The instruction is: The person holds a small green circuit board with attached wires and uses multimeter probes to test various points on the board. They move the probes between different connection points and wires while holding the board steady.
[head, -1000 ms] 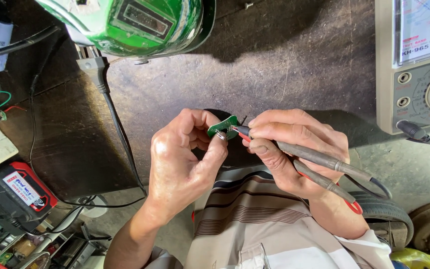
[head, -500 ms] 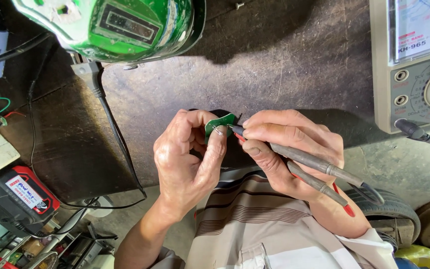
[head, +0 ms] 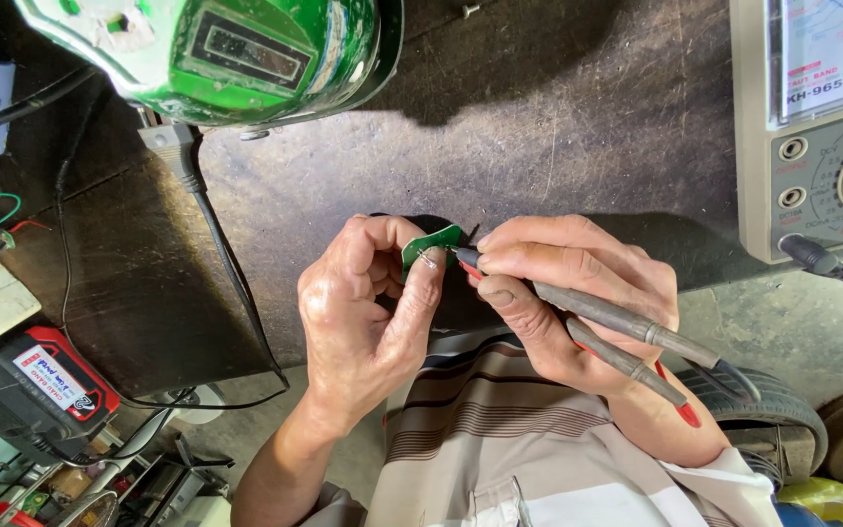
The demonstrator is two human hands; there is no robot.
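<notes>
small green circuit board [head: 433,244] is pinched betw. thumb and fingers of left hand [head: 368,307], held in the air just off the near edge of the dark workbench [head: 558,117], above the striped shirt [head: 500,429]. fingers are clamped on the board. two meter probes [head: 617,337] are gripped together in right hand [head: 563,293], fingers closed round both; tips are laid against the board's right side, exact contact pt too small to tell. probe leads run off to lower right. an analog multimeter [head: 812,127] is set at the bench's far right corner, w/ a plug in its lower jack. a green appliance housing [head: 226,49] is seen at the far edge, left of centre, w/ a black cable [head: 217,254] trailing over the near edge. a red-black battery pack [head: 26,385] is seen lower left.
</notes>
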